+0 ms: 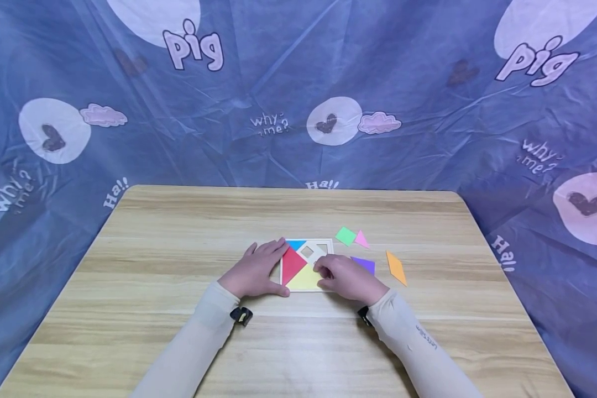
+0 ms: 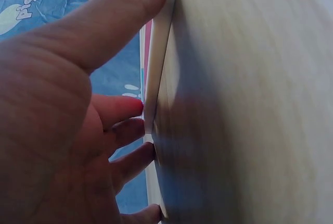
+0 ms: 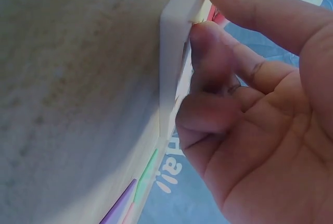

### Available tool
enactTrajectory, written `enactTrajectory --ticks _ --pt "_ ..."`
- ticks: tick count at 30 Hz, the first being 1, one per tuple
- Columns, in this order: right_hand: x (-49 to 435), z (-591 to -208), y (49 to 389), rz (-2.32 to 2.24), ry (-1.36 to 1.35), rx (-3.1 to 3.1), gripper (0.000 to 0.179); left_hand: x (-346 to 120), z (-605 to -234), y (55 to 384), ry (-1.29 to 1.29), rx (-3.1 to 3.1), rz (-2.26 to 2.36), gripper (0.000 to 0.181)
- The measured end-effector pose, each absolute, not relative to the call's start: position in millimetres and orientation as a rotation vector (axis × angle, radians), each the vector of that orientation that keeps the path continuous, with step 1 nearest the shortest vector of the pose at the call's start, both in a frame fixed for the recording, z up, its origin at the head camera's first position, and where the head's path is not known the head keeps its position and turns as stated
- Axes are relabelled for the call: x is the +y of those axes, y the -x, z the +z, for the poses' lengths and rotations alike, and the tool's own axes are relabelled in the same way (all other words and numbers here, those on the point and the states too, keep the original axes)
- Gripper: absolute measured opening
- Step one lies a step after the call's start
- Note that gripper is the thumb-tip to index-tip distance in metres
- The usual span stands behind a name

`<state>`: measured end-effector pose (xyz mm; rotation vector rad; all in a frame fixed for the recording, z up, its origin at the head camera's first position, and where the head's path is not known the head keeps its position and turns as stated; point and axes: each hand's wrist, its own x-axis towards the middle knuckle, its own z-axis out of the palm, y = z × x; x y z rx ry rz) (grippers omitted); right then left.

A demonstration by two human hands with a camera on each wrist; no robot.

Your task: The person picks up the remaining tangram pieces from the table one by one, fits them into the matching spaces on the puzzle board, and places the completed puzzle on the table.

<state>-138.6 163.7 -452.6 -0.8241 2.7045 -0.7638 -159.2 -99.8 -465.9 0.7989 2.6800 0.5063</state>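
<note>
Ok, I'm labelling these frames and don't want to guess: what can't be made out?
- Head view: parts of the purple piece and tray, behind the right hand.
- Left wrist view: most of the red piece, behind the tray's wall.
- Right wrist view: pink piece, cut by the bottom edge; whether the blurred fingers hold anything.

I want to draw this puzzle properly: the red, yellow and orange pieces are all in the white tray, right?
Not the orange piece: the head view shows it on the table, right of the white tray. The red piece and yellow piece are in.
</note>
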Motion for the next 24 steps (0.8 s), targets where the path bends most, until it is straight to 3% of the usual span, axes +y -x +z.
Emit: enactTrajectory --ticks 9,16,24 --pt "172.8 -452.6 141.0 -0.867 0.795 2.635 0.014 -98.1 -463.2 154.4 -0.797 2.684 0.493 0.112" --pt "200.4 -432.4 146.7 -1.029 0.625 2.639 0.011 -97.0 -461.6 153.0 -0.782 2.685 0.526 0.093" --pt "229.9 -418.8 155.3 -0.872 0.496 2.871 0.011 -97.1 -463.5 154.1 -0.779 2.691 0.529 0.091"
